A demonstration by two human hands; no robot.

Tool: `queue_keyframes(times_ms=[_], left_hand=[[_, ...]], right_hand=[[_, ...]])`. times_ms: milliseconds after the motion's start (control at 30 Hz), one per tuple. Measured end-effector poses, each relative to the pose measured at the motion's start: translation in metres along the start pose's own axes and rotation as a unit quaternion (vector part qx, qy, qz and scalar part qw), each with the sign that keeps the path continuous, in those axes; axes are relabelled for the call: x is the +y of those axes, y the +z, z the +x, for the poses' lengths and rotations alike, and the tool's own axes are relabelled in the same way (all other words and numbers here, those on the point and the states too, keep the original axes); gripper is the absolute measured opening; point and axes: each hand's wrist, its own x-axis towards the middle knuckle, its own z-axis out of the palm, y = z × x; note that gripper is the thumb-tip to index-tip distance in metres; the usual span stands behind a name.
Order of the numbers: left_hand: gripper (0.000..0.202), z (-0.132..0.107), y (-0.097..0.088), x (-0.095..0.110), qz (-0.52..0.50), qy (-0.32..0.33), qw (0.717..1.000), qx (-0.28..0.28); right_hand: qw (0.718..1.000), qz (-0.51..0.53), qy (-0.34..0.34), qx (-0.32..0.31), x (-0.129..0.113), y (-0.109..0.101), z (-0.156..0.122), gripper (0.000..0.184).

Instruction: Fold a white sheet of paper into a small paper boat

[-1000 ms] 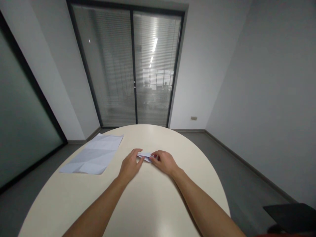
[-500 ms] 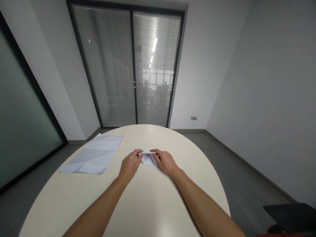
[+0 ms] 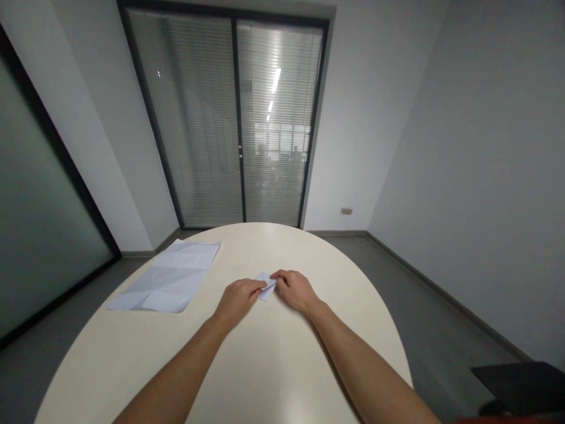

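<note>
A small folded piece of white paper (image 3: pixel 267 292) is between my hands over the middle of the round table. My left hand (image 3: pixel 238 301) is closed on its left side, thumb across the top of the paper. On the right, my right hand (image 3: pixel 296 290) pinches the paper's other edge between thumb and curled fingers. The fingers cover part of both edges, so the full shape of the fold is hidden.
A larger creased white sheet (image 3: pixel 170 277) lies at the left of the cream table (image 3: pixel 265 365). Past the table's far edge stands a glass partition with blinds (image 3: pixel 203 129). A dark flat object (image 3: pixel 521 386) is at the lower right.
My left hand has shifted slightly right and turned, its thumb now over the paper. The paper shows a smaller, differently angled shape. My right hand has barely moved.
</note>
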Motion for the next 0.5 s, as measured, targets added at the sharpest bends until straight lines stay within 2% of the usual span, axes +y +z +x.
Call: queue_keyframes(times_ms=[300, 500], left_hand=[[0.02, -0.0051, -0.0016, 0.0035, -0.038, 0.041, 0.998, -0.024], [0.018, -0.0056, 0.0017, 0.0014, -0.046, 0.034, 0.998, -0.017]], right_hand=[[1.0, 0.014, -0.007, 0.006, 0.0024, 0.0031, 0.0015, 0.03], [0.999, 0.022, -0.022, 0.013, 0.0059, 0.0049, 0.0016, 0.031]])
